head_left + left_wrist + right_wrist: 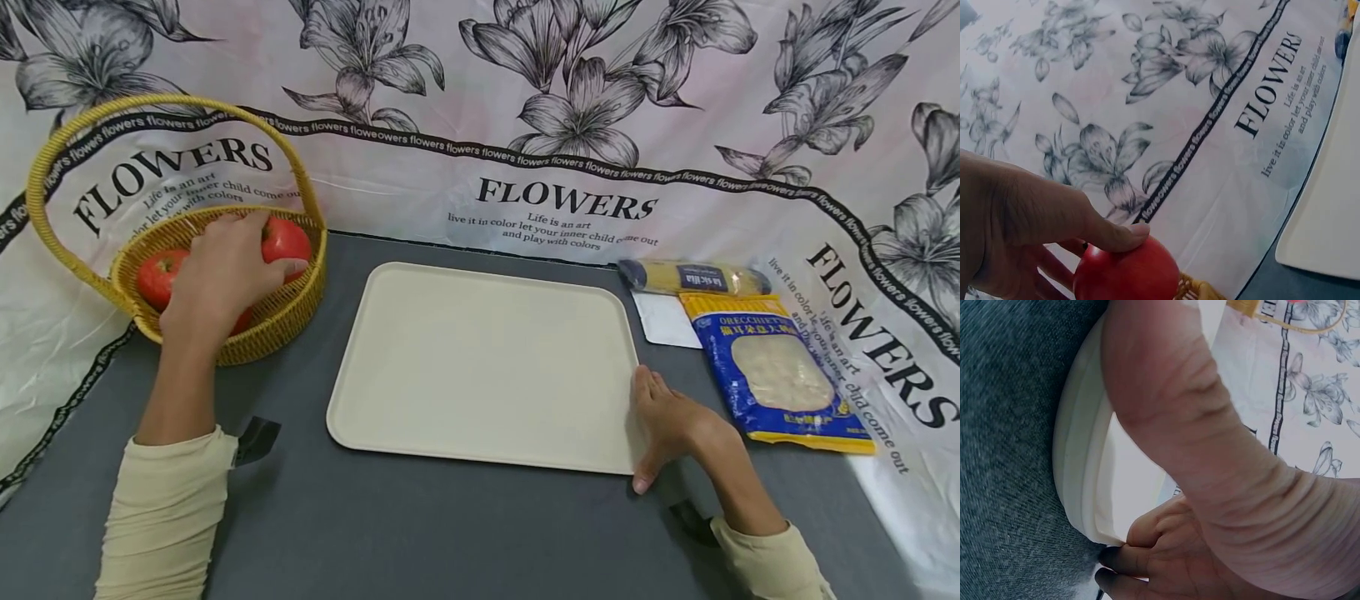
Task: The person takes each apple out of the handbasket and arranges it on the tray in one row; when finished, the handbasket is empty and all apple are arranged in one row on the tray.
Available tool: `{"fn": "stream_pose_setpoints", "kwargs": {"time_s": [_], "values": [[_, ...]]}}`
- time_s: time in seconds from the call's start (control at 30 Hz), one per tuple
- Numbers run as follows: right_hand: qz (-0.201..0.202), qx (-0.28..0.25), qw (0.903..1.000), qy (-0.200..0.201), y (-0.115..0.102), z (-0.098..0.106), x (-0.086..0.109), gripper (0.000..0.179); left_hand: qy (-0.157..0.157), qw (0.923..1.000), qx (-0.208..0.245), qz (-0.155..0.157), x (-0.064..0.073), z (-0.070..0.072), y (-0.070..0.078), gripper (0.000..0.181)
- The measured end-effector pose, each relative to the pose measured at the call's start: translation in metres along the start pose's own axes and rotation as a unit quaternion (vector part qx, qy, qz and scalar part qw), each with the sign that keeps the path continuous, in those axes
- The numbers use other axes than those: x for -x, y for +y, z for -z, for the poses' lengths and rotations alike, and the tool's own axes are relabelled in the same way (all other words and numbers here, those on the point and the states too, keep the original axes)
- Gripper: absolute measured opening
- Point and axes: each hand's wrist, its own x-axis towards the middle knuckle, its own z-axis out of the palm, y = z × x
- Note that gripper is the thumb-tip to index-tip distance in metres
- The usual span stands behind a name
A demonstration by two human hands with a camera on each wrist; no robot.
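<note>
In the head view my left hand (221, 271) reaches into a yellow woven basket (281, 332) at the left. Its thumb and fingers grip a red tomato (1127, 272), with the thumb lying over the top in the left wrist view. Another tomato (157, 279) sits at the basket's left side, and part of a further red one shows under the hand. A cream rectangular tray (487, 367) lies flat in the middle. My right hand (670, 423) rests against the tray's right end, fingers along that edge and thumb by the near corner.
A blue and yellow bag of orecchiette (780, 371) lies right of the tray. Behind it are a pack of long pasta (693, 277) and a white flat piece (663, 319). The basket's tall handle (41, 196) arches above it. Flower-printed cloth (405, 183) rises behind the grey table (450, 533).
</note>
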Motion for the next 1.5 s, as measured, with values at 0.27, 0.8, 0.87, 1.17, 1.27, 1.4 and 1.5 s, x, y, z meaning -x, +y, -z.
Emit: {"fn": "stream_pose_setpoints", "kwargs": {"time_s": [0.27,0.8,0.87,1.17,1.27,1.4,1.5], "values": [[-0.004,-0.007,1.0000,-0.003,0.004,-0.004,-0.005,0.176,0.009,0.9992,-0.001,-0.038,0.015,-0.002,0.034,0.090],[0.010,0.010,0.9999,0.001,0.003,-0.002,0.005,0.170,-0.027,0.9903,-0.012,-0.135,0.001,-0.038,0.123,0.068],[0.012,0.010,0.9999,0.004,0.003,-0.002,0.005,0.170,-0.030,0.9882,-0.020,-0.149,-0.005,-0.043,0.136,0.071],[0.007,0.014,0.9999,-0.006,0.000,-0.002,-0.001,0.171,-0.063,0.9744,-0.042,-0.212,-0.032,-0.075,0.197,0.061],[0.005,0.012,0.9999,-0.010,0.000,-0.001,0.000,0.172,-0.073,0.9705,-0.046,-0.225,-0.041,-0.085,0.216,0.059],[0.006,0.008,0.9999,-0.013,0.001,0.001,0.000,0.173,-0.074,0.9668,-0.043,-0.241,-0.050,-0.098,0.237,0.058],[0.004,0.003,0.9999,-0.013,0.002,0.001,0.001,0.173,-0.070,0.9636,-0.037,-0.255,-0.058,-0.112,0.250,0.058]]}}
